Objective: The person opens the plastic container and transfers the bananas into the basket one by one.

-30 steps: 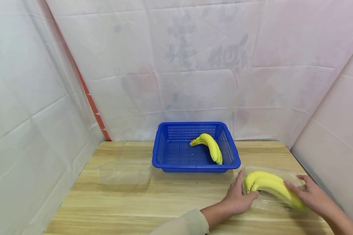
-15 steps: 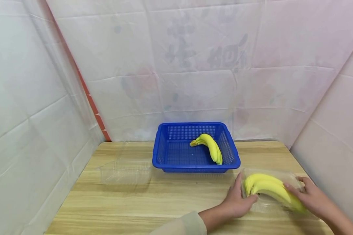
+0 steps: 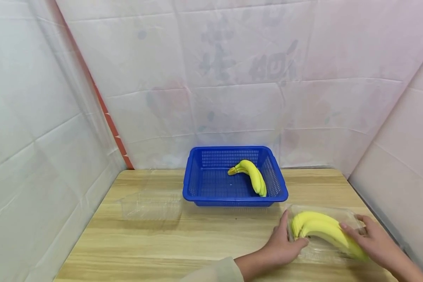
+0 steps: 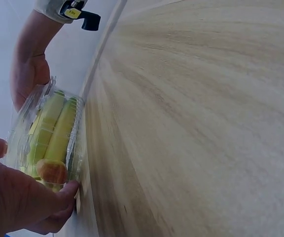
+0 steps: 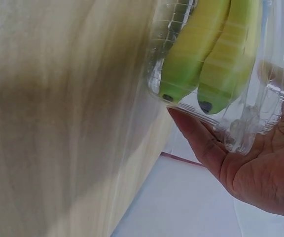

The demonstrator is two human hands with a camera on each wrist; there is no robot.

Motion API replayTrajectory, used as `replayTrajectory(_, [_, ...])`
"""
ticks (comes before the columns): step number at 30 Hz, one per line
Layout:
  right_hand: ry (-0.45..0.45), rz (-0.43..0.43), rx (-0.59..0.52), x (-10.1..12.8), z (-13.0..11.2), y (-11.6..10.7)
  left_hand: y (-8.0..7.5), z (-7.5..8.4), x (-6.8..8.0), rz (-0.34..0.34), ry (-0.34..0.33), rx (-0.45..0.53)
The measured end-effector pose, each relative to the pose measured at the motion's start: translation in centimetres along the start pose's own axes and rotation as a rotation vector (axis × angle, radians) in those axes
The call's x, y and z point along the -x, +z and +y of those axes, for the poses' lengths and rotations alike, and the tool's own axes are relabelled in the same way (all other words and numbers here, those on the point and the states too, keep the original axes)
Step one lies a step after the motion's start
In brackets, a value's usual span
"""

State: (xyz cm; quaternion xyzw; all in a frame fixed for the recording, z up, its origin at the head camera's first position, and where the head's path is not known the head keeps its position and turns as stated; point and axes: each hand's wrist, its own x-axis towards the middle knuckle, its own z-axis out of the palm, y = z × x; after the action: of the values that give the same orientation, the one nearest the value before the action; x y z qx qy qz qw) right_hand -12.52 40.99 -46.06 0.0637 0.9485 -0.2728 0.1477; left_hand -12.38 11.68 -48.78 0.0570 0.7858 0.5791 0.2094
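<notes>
Head view: both hands are gripping a clear clamshell box (image 3: 324,231) of bananas (image 3: 320,229) lying on the counter (image 3: 197,243), front right; left hand (image 3: 285,244) curling round its left end, right hand (image 3: 373,241) round its right. Blue basket (image 3: 197,184) sitting behind, holding another bunch (image 3: 253,176).
Left wrist: fingers (image 4: 58,197) pinching the box edge.
Right wrist: palm (image 5: 260,173) cupping the box end.

Evenly and softly lit from above in the head view, with only a faint shadow spreading in front of the blue basket (image 3: 235,176) across the wooden table (image 3: 197,239). Bending slightly outward toward the frame edges. Smearing and blurring heavily along the wood grain in both wrist views. Glinting on the clear plastic box (image 5: 230,74), with a dark shadow band lying left of it.
</notes>
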Motion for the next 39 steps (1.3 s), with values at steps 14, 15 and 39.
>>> replayTrajectory(14, [0.034, -0.010, 0.014, 0.6, -0.3, 0.6, -0.4, -0.3, 1.0, 0.004, 0.035, 0.020])
replayTrajectory(15, [0.036, -0.018, 0.005, 0.6, -0.3, 0.7, -0.4, -0.4, 1.1, 0.002, 0.035, 0.021])
replayTrajectory(39, [0.014, 0.051, 0.004, 1.2, -3.0, 3.6, -4.4, -2.4, 2.0, -0.065, 0.063, 0.075])
